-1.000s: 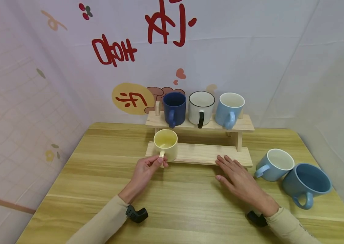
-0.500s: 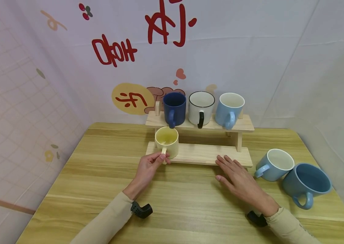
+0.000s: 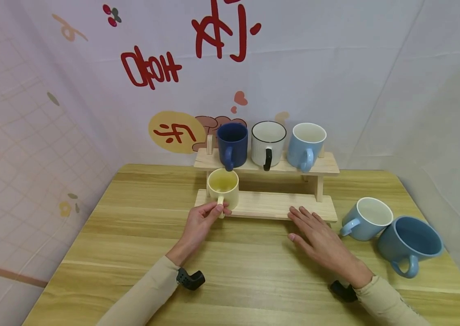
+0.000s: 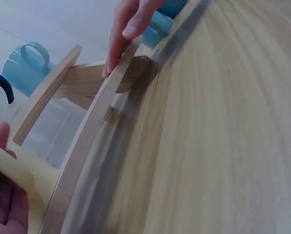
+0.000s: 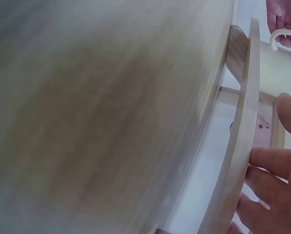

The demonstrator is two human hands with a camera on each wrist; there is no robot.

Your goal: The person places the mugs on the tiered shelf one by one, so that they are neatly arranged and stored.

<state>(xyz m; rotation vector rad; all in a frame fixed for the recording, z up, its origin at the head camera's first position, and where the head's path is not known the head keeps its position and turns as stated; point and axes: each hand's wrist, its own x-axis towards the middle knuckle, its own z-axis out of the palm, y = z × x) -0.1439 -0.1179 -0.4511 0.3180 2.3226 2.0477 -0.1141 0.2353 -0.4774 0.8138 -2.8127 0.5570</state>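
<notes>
A yellow mug [image 3: 230, 194] stands at the left end of the lower tier of a two-tier wooden rack [image 3: 270, 206]. My left hand [image 3: 201, 224] pinches its handle between thumb and fingers, and the handle points toward me. With fingers straight, my right hand [image 3: 323, 240] rests at the front edge of the lower tier, toward its right end. In the right wrist view, the fingertips [image 5: 269, 163] lie against the edge of that board. Along the upper tier stand a dark blue mug [image 3: 238, 147], a white mug [image 3: 262, 147] with black rim and handle, and a light blue mug [image 3: 301, 149].
On the table [image 3: 254, 280], right of the rack, stand a light blue mug [image 3: 362, 226] with a white inside and a wide grey-blue mug [image 3: 393, 244], close side by side. A patterned cloth wall [image 3: 315, 81] rises behind the table.
The left hand has shifted the yellow mug slightly back and to the right on the lower tier. The right hand has stayed in place, and the view has tipped very slightly.
</notes>
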